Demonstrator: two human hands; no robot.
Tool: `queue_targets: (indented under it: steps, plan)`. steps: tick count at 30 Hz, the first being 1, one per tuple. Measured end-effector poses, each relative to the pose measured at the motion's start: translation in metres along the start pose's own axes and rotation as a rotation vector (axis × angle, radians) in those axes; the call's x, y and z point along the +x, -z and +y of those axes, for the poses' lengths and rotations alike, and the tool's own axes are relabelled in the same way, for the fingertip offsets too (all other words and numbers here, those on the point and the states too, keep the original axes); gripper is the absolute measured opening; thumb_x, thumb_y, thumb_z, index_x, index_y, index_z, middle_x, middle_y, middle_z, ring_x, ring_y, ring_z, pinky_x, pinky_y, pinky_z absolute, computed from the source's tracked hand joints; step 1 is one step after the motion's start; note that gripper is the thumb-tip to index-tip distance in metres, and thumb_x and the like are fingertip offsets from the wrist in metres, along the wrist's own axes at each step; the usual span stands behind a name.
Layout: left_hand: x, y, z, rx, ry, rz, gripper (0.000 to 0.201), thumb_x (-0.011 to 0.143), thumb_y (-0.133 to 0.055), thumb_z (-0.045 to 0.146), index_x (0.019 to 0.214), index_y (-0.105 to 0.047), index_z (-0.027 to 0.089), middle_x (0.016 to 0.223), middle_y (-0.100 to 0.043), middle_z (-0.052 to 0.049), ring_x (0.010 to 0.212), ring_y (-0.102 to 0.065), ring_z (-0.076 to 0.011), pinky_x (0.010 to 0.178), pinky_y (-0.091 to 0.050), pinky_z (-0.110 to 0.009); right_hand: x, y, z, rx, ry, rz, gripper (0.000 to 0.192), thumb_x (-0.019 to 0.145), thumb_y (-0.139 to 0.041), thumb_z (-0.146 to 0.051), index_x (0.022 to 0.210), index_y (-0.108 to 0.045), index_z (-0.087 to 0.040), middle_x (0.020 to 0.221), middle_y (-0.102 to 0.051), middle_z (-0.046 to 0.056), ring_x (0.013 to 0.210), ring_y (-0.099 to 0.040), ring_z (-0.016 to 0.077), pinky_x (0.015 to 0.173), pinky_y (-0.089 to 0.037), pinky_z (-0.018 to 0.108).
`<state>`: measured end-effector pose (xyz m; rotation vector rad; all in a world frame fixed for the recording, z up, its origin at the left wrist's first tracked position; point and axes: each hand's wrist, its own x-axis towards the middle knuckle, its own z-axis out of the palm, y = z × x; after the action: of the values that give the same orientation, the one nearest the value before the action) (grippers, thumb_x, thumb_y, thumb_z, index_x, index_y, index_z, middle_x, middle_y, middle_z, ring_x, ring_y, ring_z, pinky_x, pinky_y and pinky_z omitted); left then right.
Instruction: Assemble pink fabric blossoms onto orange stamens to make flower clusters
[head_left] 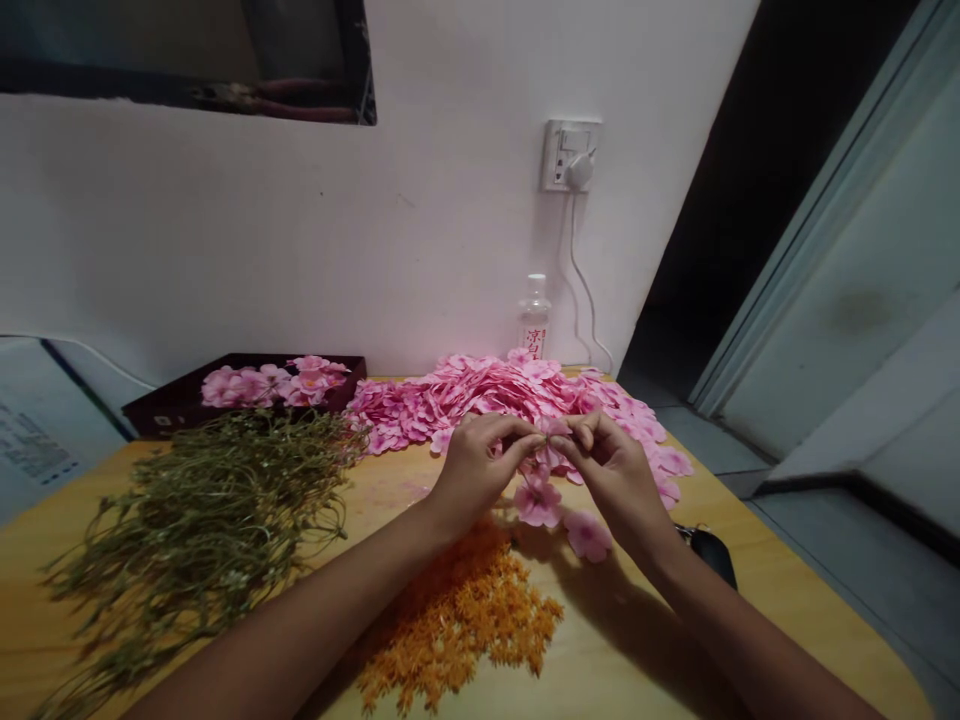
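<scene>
Above the middle of the table, my left hand [487,460] and my right hand [607,460] meet fingertip to fingertip. Both pinch a pink artificial flower [551,440]; the fingers hide where a stem or centre would be. Just below them show more pink blossoms [538,500], and one single blossom [589,536] beside my right wrist. Behind the hands spreads a big heap of pink petals [480,390]. Orange flower centres [465,620] lie in a pile under my left forearm. Green artificial stems [217,530] form a tangled bundle to the left.
A dark box [165,405] with several pink flowers stands at the back left. Against the wall is a clear bottle [535,315] below a socket with a plugged-in cable [579,172]. A black object, perhaps a key fob [714,558], lies near the right edge of the wooden table [810,620].
</scene>
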<state>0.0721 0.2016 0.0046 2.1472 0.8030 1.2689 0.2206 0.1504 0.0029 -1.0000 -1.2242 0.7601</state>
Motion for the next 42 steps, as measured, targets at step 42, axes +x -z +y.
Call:
queue_targets:
  steps: [42]
  plan:
    - [-0.009,-0.008,-0.003,-0.053,-0.253,-0.081,0.022,0.075,-0.053,0.006,0.090,-0.064,0.017,0.098,-0.064,-0.009,0.099,-0.056,-0.0216,0.089,-0.043,-0.035,0.008,0.008,0.015,0.357,-0.315,0.008,0.019,0.067,-0.075,-0.030,0.085,-0.072,-0.024,0.095,-0.071,0.002,0.093,-0.064,0.0170,0.077,-0.050,0.025]
